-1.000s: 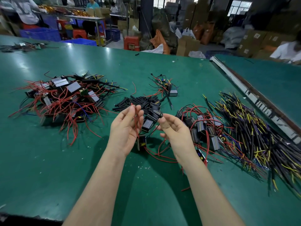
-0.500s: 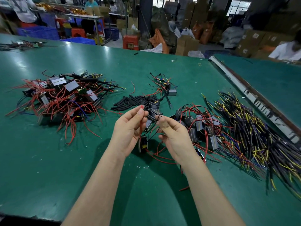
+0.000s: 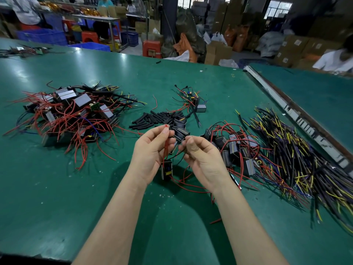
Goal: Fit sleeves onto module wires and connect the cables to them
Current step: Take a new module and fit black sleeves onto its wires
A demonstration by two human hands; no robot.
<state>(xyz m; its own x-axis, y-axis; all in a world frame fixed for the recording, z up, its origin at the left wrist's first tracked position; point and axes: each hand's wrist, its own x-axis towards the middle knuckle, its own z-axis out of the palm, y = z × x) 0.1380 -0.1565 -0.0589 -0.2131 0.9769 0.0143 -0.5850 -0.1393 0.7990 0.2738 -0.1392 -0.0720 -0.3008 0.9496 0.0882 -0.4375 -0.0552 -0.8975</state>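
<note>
Both hands hold wires, left hand (image 3: 150,152) red, right hand (image 3: 200,159) black, module (image 3: 166,169) hanging between

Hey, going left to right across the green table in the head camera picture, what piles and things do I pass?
Tangled pile of modules with red wires → loose black sleeves → left hand pinching a red wire → right hand → second cluster of modules → heap of dark cables with yellow tips.
</note>
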